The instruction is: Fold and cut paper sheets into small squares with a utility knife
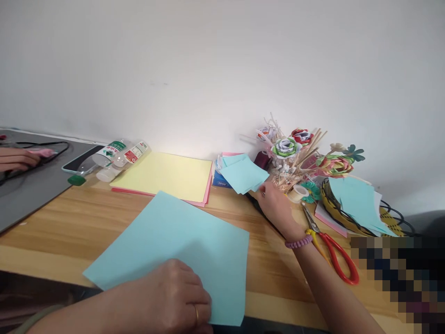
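A large light-blue sheet of paper [174,236] lies at an angle over the table's near edge. My left hand [181,292] is closed at the sheet's near edge, fingers curled down and fingertips hidden. Farther back, my right hand [274,204] is closed beside the corner of several small light-blue paper squares [243,174]. The squares rest on a blue box [220,180]. What the right fingers hold is hidden. Under that wrist lies a black, narrow item [262,209]. Red-handled scissors [330,246] lie to the right of the forearm.
Yellow paper [167,174] tops a coloured stack at the back. Plastic bottles [118,157] and a phone [83,160] are left; another person's hand [19,159] rests over a grey mat [41,185]. Paper flowers [287,147], a spool [298,193] and a woven basket [328,206] stand right.
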{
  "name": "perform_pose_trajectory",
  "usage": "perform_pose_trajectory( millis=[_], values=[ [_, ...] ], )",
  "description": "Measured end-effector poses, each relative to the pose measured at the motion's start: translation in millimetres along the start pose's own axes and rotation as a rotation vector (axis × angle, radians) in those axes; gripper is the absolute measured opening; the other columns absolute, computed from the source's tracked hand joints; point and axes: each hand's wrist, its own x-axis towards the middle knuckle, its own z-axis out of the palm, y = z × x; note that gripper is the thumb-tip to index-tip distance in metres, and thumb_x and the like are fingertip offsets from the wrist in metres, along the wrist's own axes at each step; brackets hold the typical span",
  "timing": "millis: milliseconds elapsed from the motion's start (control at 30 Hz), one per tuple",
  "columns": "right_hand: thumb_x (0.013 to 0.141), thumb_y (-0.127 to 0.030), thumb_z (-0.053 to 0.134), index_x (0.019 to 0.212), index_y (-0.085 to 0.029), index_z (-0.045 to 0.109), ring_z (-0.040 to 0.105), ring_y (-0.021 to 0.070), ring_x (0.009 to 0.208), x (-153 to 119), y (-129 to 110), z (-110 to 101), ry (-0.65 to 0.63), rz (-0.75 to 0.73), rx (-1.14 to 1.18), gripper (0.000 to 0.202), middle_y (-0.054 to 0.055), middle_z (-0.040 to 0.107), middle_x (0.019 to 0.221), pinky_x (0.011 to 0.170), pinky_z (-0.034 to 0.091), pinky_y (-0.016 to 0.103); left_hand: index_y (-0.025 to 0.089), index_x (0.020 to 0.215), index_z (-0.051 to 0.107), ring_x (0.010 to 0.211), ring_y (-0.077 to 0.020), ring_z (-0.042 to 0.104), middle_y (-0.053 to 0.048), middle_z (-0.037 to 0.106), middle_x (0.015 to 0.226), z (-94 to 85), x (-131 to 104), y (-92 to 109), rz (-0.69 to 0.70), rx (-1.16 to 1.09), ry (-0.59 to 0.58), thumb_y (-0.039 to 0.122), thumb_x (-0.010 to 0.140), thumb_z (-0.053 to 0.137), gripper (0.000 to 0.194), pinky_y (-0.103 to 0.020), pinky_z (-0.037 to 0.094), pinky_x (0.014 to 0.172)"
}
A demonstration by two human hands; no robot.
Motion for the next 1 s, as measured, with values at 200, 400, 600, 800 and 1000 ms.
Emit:
perform_pose_trajectory(
  millis=[200, 400, 600, 800, 1000],
  values=[
    [0.090, -0.035, 0.056, 0.113, -0.017, 0.057, 0.059, 0.0196, 0.098, 23, -15, 5, -0.051, -0.082, 0.211, 0.030, 0.007, 0.059, 0.114, 0.083, 0.049, 0.042, 0.018, 0.072, 0.059, 0.054, -0.0151, 0.056, -0.001, 0.065, 0.064, 11.1, 7, -2, 0.017, -0.040, -0.069, 0.028, 0.094, 0.046, 0.028, -0.030, 0.035, 0.047],
    [0.089, -0.019, 0.044, 0.102, -0.021, 0.063, 0.060, 0.0179, 0.102, -38, -20, -28, -0.313, -0.259, 0.519, 0.023, 0.005, 0.066, 0.108, 0.093, 0.047, 0.036, 0.019, 0.058, 0.043, 0.049, -0.0097, 0.035, 0.005, 0.039, 0.053, -2.3, 8, -5, -0.460, -0.651, -0.193, 0.037, 0.092, 0.046, 0.038, -0.024, 0.026, 0.048],
    [0.098, -0.033, 0.021, 0.110, -0.020, 0.060, 0.065, 0.0172, 0.096, -109, -18, -43, -0.457, -0.160, 0.727, 0.042, 0.007, 0.070, 0.099, 0.085, 0.052, 0.033, 0.021, 0.057, 0.034, 0.053, -0.0102, 0.027, 0.006, 0.028, 0.056, 14.6, 18, -32, -0.972, -0.967, 0.010, 0.056, 0.076, 0.050, 0.042, -0.023, 0.024, 0.049],
    [0.089, -0.039, 0.048, 0.124, -0.019, 0.051, 0.066, 0.0189, 0.086, -134, -16, -29, -0.328, -0.014, 0.575, 0.040, 0.007, 0.069, 0.095, 0.077, 0.054, 0.034, 0.020, 0.068, 0.052, 0.063, -0.0165, 0.046, 0.001, 0.050, 0.065, 25.8, 17, -52, -1.033, -0.552, 0.053, 0.043, 0.077, 0.047, 0.026, -0.026, 0.033, 0.058],
    [0.091, -0.039, 0.048, 0.125, -0.021, 0.052, 0.062, 0.0218, 0.105, -135, -16, -20, -0.319, -0.082, 0.515, 0.039, 0.010, 0.065, 0.115, 0.087, 0.052, 0.037, 0.018, 0.106, 0.054, 0.067, -0.0191, 0.056, 0.001, 0.057, 0.071, 17.1, 12, -58, -0.986, -0.258, -0.043, 0.031, 0.083, 0.043, 0.028, -0.028, 0.038, 0.063]
  ],
)
